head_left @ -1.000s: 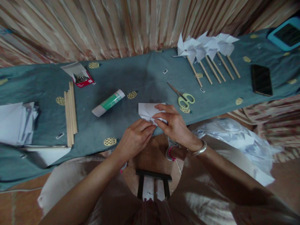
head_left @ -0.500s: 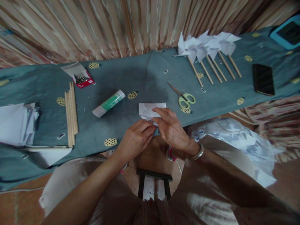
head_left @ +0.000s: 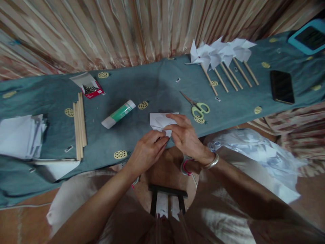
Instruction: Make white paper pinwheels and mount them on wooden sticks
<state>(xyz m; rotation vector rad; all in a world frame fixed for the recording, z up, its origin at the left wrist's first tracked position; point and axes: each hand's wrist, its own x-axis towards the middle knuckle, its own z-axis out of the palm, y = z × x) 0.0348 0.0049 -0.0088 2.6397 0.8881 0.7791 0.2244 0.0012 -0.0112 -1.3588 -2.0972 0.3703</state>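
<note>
A small folded white paper lies near the front edge of a teal cloth-covered table. My left hand pinches its lower corner with closed fingertips. My right hand curls over the paper's right side, fingers bent and pressing on it. Both hands meet at the paper's near edge, which they partly hide.
Green-handled scissors lie right of the paper, a glue stick to its left. Wooden sticks, a red pin box and a paper stack sit left. Finished paper pinwheels, a phone and a tablet lie right.
My right-hand fingers have shifted slightly on the paper, from pressing flat to curling at its near edge. The left hand has stayed at the corner. The view has tilted a little.
</note>
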